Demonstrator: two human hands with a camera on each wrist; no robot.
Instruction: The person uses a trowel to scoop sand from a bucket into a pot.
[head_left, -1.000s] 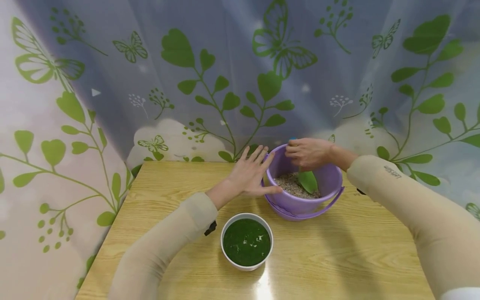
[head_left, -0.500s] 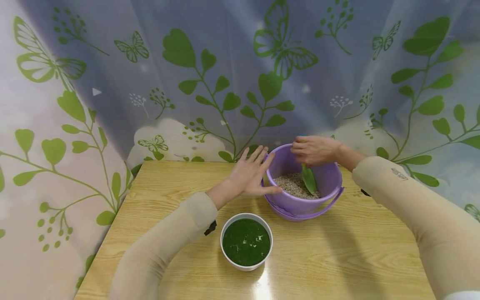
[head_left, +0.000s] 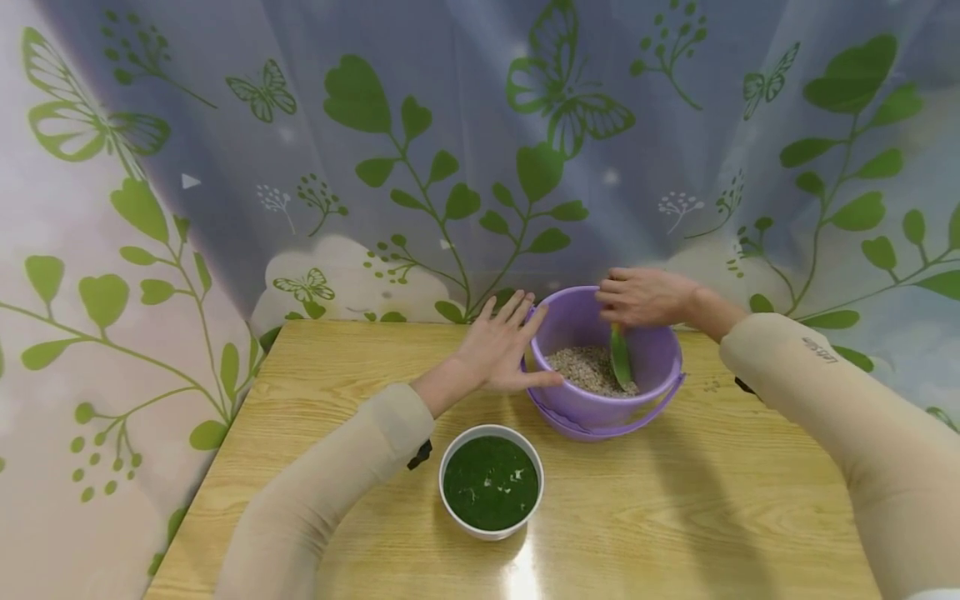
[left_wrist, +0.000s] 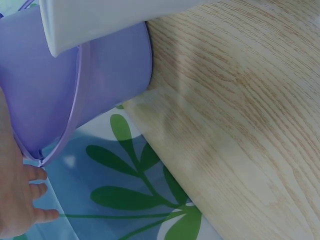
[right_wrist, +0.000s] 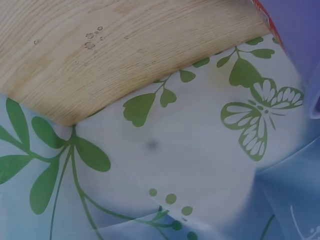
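Note:
A purple bucket [head_left: 600,407] with a lowered handle stands at the back of the wooden table [head_left: 675,517]; it holds grainy beige gravel [head_left: 581,367]. My left hand [head_left: 504,343] rests flat against the bucket's left wall with straight fingers; the left wrist view shows the bucket wall [left_wrist: 60,90] and my fingers [left_wrist: 20,200]. My right hand [head_left: 641,296] is above the bucket's far rim and grips a green scoop [head_left: 621,357], whose blade stands edge-on in the gravel. In front of the bucket sits a white bowl [head_left: 491,533] of dark green matter.
A curtain printed with green leaves and butterflies [head_left: 450,150] hangs close behind and left of the table. The right wrist view shows only the table's edge [right_wrist: 100,55] and that curtain [right_wrist: 200,165]. Bare wood lies right of the bowl.
My right hand has drifted right along the bucket's rim, and the scoop has turned from showing its broad face to standing edge-on in the gravel. The left hand stays put.

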